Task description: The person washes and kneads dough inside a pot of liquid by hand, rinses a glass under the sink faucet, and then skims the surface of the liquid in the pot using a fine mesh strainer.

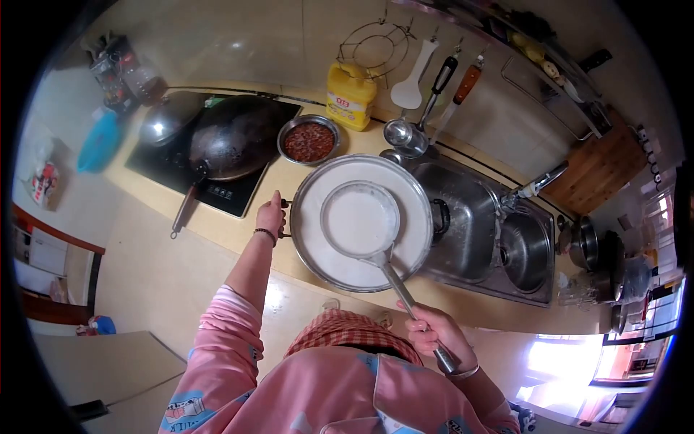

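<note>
A wide metal pot (303,249) full of white, milky liquid stands on the counter in front of me. My left hand (271,217) is closed around its dark left side handle, thumb up. With my right hand (439,334) I grip the long metal handle of a round strainer (395,226). The strainer's rim lies within the pot, at the liquid's surface, and the same white liquid shows inside the ring. Its mesh is hidden by the liquid.
A metal bowl of red, chunky food (309,140) sits behind the pot, by a yellow jug (350,98). Left is a cooktop (235,200) carrying a wok (233,137). On the right, a steel double sink (463,210) adjoins the pot. Utensils, including a white spatula (413,83), hang above.
</note>
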`<action>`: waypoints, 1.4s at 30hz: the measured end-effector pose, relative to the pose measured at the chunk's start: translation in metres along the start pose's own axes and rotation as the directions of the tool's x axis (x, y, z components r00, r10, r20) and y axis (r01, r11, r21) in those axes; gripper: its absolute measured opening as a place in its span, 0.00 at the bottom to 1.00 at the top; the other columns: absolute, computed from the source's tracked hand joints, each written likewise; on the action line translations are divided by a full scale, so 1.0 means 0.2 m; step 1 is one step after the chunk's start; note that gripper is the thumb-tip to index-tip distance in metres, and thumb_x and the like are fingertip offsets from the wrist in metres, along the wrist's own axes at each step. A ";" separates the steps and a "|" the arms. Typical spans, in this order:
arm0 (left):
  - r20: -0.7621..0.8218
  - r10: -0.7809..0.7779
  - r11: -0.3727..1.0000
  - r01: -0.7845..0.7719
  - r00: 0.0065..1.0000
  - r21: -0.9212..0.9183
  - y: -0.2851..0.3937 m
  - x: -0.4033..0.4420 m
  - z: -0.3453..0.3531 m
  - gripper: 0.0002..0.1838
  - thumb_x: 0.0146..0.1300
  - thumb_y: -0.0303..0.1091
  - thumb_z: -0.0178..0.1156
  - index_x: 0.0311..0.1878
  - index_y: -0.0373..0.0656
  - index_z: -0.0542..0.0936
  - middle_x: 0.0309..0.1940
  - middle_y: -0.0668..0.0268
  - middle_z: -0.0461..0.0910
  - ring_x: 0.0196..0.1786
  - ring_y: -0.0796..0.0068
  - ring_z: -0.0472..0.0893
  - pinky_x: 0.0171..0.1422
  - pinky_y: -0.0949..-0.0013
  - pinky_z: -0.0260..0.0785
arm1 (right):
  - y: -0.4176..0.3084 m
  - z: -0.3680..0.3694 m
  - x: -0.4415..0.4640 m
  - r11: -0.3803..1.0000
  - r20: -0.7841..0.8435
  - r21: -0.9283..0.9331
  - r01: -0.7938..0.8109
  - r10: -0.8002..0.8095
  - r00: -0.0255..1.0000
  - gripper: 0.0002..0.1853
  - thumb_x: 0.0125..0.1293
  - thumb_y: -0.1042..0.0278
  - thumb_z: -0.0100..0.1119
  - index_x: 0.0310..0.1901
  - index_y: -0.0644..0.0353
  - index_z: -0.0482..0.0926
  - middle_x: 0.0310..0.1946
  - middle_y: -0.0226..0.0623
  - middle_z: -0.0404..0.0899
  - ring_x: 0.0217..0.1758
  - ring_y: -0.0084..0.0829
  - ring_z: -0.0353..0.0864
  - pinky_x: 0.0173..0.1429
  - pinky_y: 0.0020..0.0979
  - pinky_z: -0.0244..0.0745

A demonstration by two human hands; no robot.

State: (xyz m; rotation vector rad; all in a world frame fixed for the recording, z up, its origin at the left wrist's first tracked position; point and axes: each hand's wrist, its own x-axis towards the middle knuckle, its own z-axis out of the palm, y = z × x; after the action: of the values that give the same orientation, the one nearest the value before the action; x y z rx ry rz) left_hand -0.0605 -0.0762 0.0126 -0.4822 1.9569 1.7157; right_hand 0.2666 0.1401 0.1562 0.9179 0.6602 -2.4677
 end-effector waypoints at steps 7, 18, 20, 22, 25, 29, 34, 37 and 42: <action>0.005 -0.004 1.000 0.004 1.000 -0.024 -0.01 0.01 0.00 0.23 0.61 0.56 0.44 0.28 0.44 0.73 0.11 0.75 0.59 0.11 0.82 0.57 0.13 0.75 0.47 | -0.02 -0.01 -0.05 0.999 -0.035 -0.034 0.034 -0.035 0.999 0.15 0.69 0.64 0.38 0.55 0.55 0.64 0.21 0.20 0.56 0.14 0.08 0.50 0.12 0.12 0.48; -0.017 0.007 1.000 -0.008 1.000 -0.017 0.00 0.00 0.00 0.23 0.61 0.55 0.45 0.28 0.43 0.73 0.12 0.75 0.60 0.11 0.82 0.58 0.14 0.75 0.48 | -0.05 0.01 -0.11 0.983 -0.107 -0.146 0.112 -0.128 0.986 0.15 0.68 0.66 0.40 0.54 0.57 0.65 0.21 0.22 0.56 0.14 0.10 0.52 0.15 0.14 0.49; -0.023 0.010 1.000 -0.010 1.000 -0.015 -0.01 0.00 0.00 0.23 0.61 0.55 0.45 0.28 0.44 0.73 0.12 0.75 0.60 0.11 0.82 0.58 0.14 0.75 0.48 | -0.05 0.02 -0.13 0.973 -0.116 -0.191 0.131 -0.155 0.981 0.15 0.68 0.66 0.40 0.54 0.57 0.65 0.20 0.22 0.56 0.14 0.11 0.53 0.15 0.14 0.49; -0.013 0.022 1.000 -0.022 1.000 -0.018 -0.01 0.01 0.00 0.23 0.61 0.55 0.45 0.28 0.44 0.73 0.12 0.74 0.61 0.11 0.82 0.58 0.14 0.75 0.48 | -0.06 0.00 -0.13 0.971 -0.114 -0.197 0.132 -0.157 0.981 0.15 0.68 0.67 0.40 0.55 0.56 0.65 0.20 0.23 0.57 0.14 0.12 0.53 0.14 0.15 0.51; -0.016 0.012 1.000 -0.012 1.000 -0.020 0.00 0.00 0.00 0.22 0.61 0.55 0.45 0.28 0.43 0.73 0.12 0.75 0.61 0.11 0.82 0.58 0.14 0.75 0.48 | -0.07 0.00 -0.13 0.967 -0.111 -0.218 0.132 -0.159 0.981 0.15 0.68 0.67 0.40 0.56 0.54 0.64 0.20 0.24 0.58 0.13 0.13 0.53 0.14 0.16 0.54; -0.026 0.011 1.000 -0.012 1.000 -0.014 0.01 -0.02 0.01 0.22 0.61 0.55 0.45 0.28 0.43 0.73 0.12 0.75 0.60 0.11 0.82 0.58 0.14 0.75 0.48 | -0.10 -0.01 -0.14 0.987 -0.064 -0.137 0.087 -0.097 0.993 0.16 0.68 0.65 0.39 0.55 0.55 0.65 0.19 0.21 0.56 0.13 0.10 0.50 0.14 0.13 0.48; -0.039 0.029 1.000 -0.029 0.999 -0.009 0.00 -0.01 0.01 0.22 0.61 0.55 0.45 0.28 0.43 0.73 0.12 0.74 0.61 0.11 0.81 0.58 0.13 0.75 0.48 | -0.11 0.00 -0.14 0.999 0.001 -0.034 0.025 -0.025 1.000 0.16 0.68 0.63 0.38 0.56 0.54 0.64 0.20 0.19 0.54 0.13 0.08 0.49 0.12 0.12 0.46; -0.044 0.028 0.999 -0.027 0.999 0.017 0.00 -0.01 0.01 0.23 0.61 0.54 0.46 0.28 0.43 0.74 0.12 0.74 0.61 0.11 0.81 0.59 0.14 0.76 0.49 | -0.10 0.02 -0.11 0.998 -0.028 -0.062 0.010 -0.011 1.000 0.17 0.69 0.62 0.38 0.57 0.54 0.63 0.20 0.18 0.54 0.14 0.07 0.49 0.12 0.11 0.46; -0.055 0.047 0.999 -0.047 0.997 0.003 0.00 -0.01 0.01 0.23 0.61 0.54 0.46 0.29 0.42 0.74 0.12 0.74 0.62 0.12 0.82 0.59 0.14 0.76 0.49 | -0.11 -0.02 -0.12 1.000 0.040 -0.002 -0.027 0.027 0.999 0.17 0.69 0.62 0.37 0.57 0.54 0.63 0.21 0.19 0.55 0.14 0.08 0.50 0.13 0.11 0.46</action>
State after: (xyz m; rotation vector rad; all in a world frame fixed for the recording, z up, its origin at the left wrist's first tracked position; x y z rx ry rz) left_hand -0.0585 -0.0754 0.0128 -0.4917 2.0234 1.7465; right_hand 0.2736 0.1645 0.1758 0.8684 0.6321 -2.4553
